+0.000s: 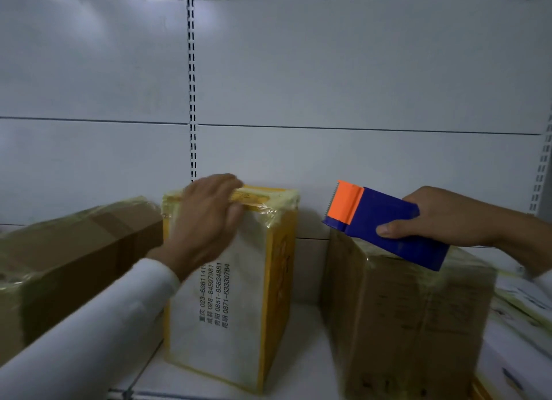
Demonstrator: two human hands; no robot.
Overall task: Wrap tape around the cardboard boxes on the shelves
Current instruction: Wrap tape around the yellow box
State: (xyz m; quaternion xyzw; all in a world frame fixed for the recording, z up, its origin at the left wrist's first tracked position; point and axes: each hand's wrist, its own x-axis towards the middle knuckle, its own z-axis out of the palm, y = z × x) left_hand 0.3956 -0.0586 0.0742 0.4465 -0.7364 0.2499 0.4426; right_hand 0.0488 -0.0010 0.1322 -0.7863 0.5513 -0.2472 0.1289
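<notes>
Boxes stand in a row on a white shelf [304, 349], all wrapped in clear, glossy tape. At the middle is a yellow box [236, 295] standing upright, its pale front face printed with lines of phone numbers that run sideways. The left hand [206, 220], in a white sleeve [89, 325], lies over the box's top front edge, fingers bent over the edge onto the top and palm against the front face. Just left of it, a brown box [65, 265] lies long and low, touching or nearly touching the yellow one. To the right, across a gap of bare shelf, stands a second brown box [409, 319]. Above that one the right hand [442, 217] grips a blue tape dispenser [388, 226] by its rear end, thumb on the near side; its orange toothed cutter [346, 202] points up and left. Whether the dispenser touches the box under it cannot be told. Behind everything rises a white back panel [358, 71] with a slotted upright [192, 86].
</notes>
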